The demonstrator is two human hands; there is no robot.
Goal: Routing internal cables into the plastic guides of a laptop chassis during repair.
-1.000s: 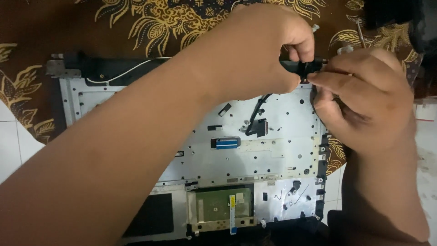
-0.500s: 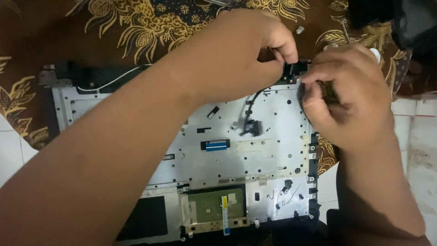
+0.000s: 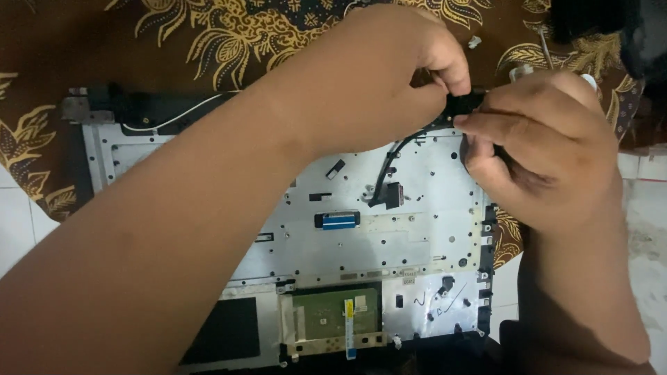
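Left hand (image 3: 375,83): fingers (image 3: 448,69) curled and pressed together, pinching a small black part (image 3: 464,103) from the left. Right hand (image 3: 538,149): fingers (image 3: 500,125) closed on the same black part from the right, thumb and forefinger meeting it; how much of the part lies under the right hand cannot be told. The part is held at the far right corner of an opened laptop chassis (image 3: 292,236), just above its far edge. A black cable (image 3: 396,156) runs from the part down to a black connector (image 3: 392,196) on the silver metal plate (image 3: 417,236) of the chassis. Nearer, a blue ribbon connector (image 3: 338,221) sits mid-plate; nearer still, a green touchpad board (image 3: 333,316) with a flat ribbon cable (image 3: 350,326). A white wire (image 3: 174,118) runs along the far left edge. The chassis rests on a brown and gold patterned cloth (image 3: 208,35); white floor tiles (image 3: 17,222) show at the left and right.
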